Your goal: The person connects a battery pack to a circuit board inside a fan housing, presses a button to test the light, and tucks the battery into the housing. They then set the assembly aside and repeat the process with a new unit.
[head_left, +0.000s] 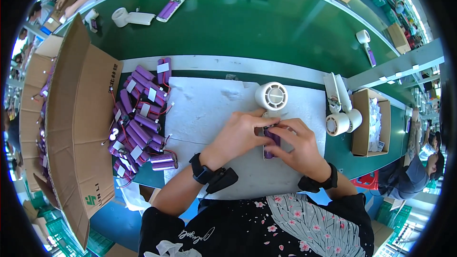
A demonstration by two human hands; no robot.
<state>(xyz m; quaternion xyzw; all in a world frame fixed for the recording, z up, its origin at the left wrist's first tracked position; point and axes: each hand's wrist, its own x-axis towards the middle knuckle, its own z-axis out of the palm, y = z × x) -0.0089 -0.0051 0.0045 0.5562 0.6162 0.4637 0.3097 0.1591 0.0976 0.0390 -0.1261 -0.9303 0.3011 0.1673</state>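
Observation:
A white handheld fan (271,96) lies on the pale mat (200,109), its round grille head pointing away from me. In its open handle sits a purple battery pack (272,148). My left hand (238,135) closes its thumb and fingers at the fan's neck, by the pack's upper end. From the other side my right hand (300,143) curls over the pack, thumb low and fingers near the neck. The fingertips nearly meet and hide whatever small part or wire lies between them.
Purple battery packs (138,133) with wires are heaped left, beside a tall cardboard box (95,114). At right are white fans (337,123) and a small carton (360,128) of white packets. Beyond a pale rail, the green conveyor (238,28) carries several fans. Other people sit nearby.

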